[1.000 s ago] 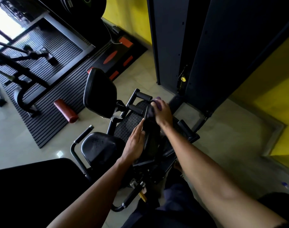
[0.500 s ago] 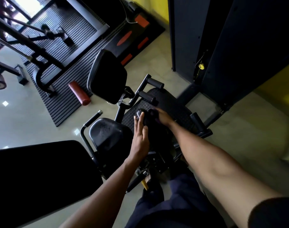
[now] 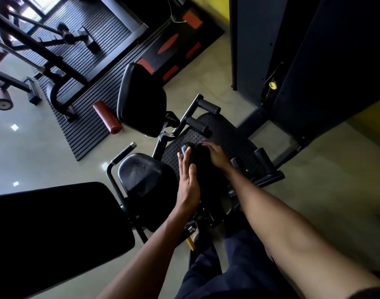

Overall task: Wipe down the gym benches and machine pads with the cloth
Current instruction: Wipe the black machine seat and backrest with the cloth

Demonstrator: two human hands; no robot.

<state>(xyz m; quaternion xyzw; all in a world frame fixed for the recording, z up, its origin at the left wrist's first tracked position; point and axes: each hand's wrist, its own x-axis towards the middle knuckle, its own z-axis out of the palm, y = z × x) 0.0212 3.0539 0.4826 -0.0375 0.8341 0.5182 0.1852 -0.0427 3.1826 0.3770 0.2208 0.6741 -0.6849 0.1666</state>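
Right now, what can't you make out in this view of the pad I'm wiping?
- Cloth: head view, only a purple sliver shows; the right hand covers the rest, so its hold is unclear.
- Pad surface: head view, too dark to judge clean or dirty.
- Bench: head view, cut off by the left edge.
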